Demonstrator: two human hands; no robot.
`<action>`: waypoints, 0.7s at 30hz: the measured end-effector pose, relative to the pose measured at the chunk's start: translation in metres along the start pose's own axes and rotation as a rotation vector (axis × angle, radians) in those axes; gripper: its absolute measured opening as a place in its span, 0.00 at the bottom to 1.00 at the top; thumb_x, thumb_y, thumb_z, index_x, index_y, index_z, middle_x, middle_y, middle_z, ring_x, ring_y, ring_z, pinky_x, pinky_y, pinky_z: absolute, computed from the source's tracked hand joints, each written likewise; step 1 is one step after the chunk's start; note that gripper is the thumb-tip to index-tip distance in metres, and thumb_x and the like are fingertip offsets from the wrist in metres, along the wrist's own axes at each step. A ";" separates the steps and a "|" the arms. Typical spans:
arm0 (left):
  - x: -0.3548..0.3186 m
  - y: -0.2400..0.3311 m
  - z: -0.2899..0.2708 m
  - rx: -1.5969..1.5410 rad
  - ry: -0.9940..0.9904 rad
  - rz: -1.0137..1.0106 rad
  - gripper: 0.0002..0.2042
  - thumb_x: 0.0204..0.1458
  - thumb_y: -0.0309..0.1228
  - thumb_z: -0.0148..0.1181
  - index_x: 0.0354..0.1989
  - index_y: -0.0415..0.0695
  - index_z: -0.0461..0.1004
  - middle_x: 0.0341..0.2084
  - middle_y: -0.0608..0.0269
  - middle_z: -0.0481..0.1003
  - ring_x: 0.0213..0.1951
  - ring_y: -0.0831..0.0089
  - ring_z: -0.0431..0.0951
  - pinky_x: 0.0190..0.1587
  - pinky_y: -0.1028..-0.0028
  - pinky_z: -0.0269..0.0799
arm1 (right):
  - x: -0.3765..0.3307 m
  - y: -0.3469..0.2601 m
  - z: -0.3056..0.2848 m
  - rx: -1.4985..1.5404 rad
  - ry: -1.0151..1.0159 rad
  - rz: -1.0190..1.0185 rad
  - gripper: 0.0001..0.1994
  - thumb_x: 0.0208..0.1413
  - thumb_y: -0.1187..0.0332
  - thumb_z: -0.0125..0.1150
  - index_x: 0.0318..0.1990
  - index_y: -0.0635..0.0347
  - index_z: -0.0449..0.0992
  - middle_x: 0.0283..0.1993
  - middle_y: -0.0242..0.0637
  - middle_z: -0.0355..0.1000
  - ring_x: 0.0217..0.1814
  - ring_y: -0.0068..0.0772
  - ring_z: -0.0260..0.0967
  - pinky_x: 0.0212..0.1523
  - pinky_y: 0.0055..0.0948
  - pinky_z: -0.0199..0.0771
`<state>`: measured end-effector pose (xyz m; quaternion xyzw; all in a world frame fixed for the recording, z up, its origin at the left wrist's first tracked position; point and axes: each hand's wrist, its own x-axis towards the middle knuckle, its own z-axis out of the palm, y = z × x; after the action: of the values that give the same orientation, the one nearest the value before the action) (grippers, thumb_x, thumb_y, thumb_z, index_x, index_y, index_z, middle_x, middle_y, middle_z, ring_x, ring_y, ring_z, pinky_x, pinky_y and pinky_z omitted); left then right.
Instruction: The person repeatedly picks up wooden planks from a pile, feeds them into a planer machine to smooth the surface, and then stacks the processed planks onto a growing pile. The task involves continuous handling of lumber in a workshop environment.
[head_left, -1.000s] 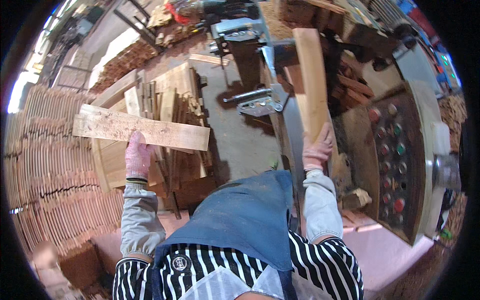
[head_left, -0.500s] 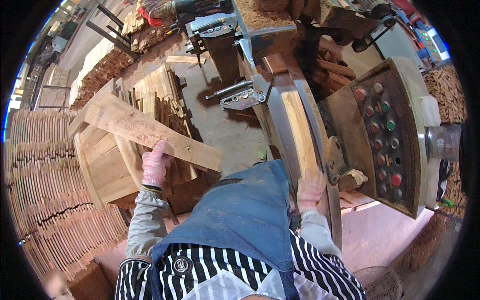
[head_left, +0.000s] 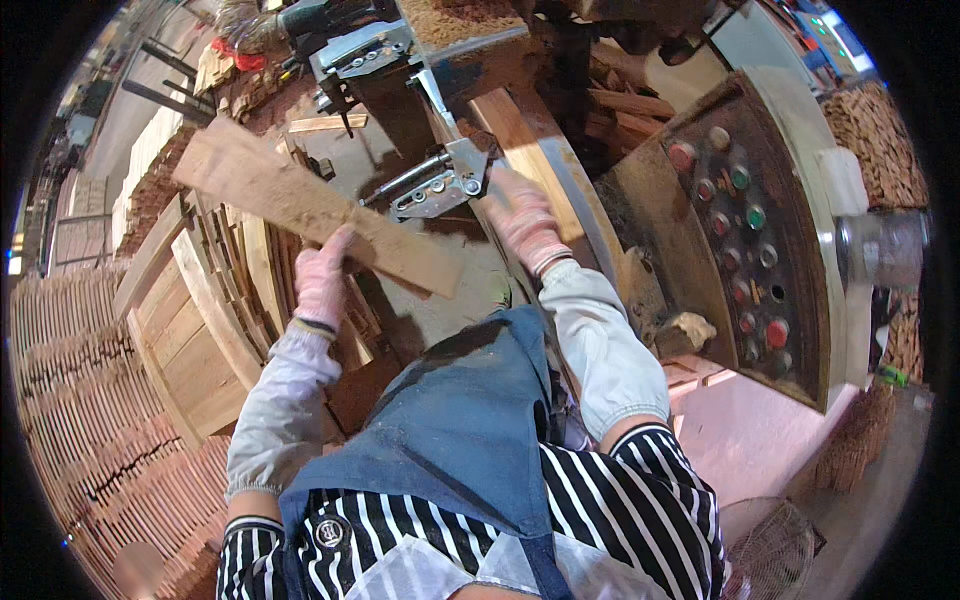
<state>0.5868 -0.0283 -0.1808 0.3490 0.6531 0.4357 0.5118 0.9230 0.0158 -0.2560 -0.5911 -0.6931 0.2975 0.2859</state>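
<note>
My left hand (head_left: 322,282), in a pinkish knitted glove, is closed on the lower edge of a long wooden board (head_left: 290,200). The board is held tilted over the stacked planks, with sawdust on its face. Forward of my body, my right hand (head_left: 522,220), gloved too and a little blurred, reaches over the machine bed with its fingers stretched out. It lies against the left side of a pale wooden strip (head_left: 548,165), beside a metal clamp-like guide (head_left: 435,187). Part of the strip is hidden by that hand.
A slanted control panel (head_left: 740,240) with red and green buttons stands to the right of the bed. Stacked planks (head_left: 205,320) are at my left, beyond them a tall pile of wood strips (head_left: 90,370). A sawdust-covered housing (head_left: 465,25) is ahead. A wire fan guard (head_left: 770,550) sits lower right.
My right hand has moved forward along the machine bed, and the wooden strip has slid farther ahead. My left hand still holds the board, now turned slightly. The whole view has shifted.
</note>
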 end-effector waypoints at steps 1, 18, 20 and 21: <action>0.006 -0.012 0.009 -0.041 -0.044 0.002 0.22 0.53 0.45 0.73 0.44 0.35 0.82 0.37 0.58 0.84 0.35 0.71 0.82 0.42 0.70 0.77 | -0.016 -0.028 0.006 -0.176 0.038 -0.082 0.37 0.52 0.46 0.68 0.69 0.50 0.69 0.74 0.55 0.59 0.72 0.64 0.60 0.71 0.53 0.63; -0.021 -0.013 -0.025 -0.149 -0.250 -0.127 0.23 0.64 0.28 0.61 0.65 0.34 0.65 0.40 0.58 0.77 0.35 0.74 0.78 0.38 0.74 0.78 | -0.344 0.026 -0.018 -0.659 0.187 0.577 0.43 0.49 0.46 0.70 0.70 0.57 0.65 0.65 0.52 0.66 0.62 0.62 0.66 0.62 0.57 0.68; -0.023 -0.022 -0.061 -0.223 -0.129 -0.157 0.23 0.64 0.27 0.61 0.65 0.34 0.64 0.42 0.56 0.76 0.36 0.73 0.78 0.37 0.74 0.77 | -0.291 0.037 -0.011 -0.635 0.251 0.530 0.43 0.49 0.45 0.71 0.70 0.58 0.64 0.66 0.50 0.65 0.62 0.61 0.66 0.61 0.57 0.68; -0.026 -0.023 -0.068 -0.286 -0.112 -0.146 0.24 0.65 0.26 0.59 0.66 0.34 0.61 0.43 0.54 0.75 0.36 0.72 0.76 0.36 0.73 0.77 | -0.265 0.050 -0.002 -0.698 0.409 0.403 0.42 0.49 0.49 0.71 0.70 0.57 0.65 0.65 0.49 0.66 0.61 0.59 0.67 0.60 0.54 0.69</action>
<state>0.5265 -0.0753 -0.1858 0.2477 0.5786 0.4657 0.6221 0.9941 -0.2402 -0.3040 -0.8219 -0.5523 -0.0269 0.1369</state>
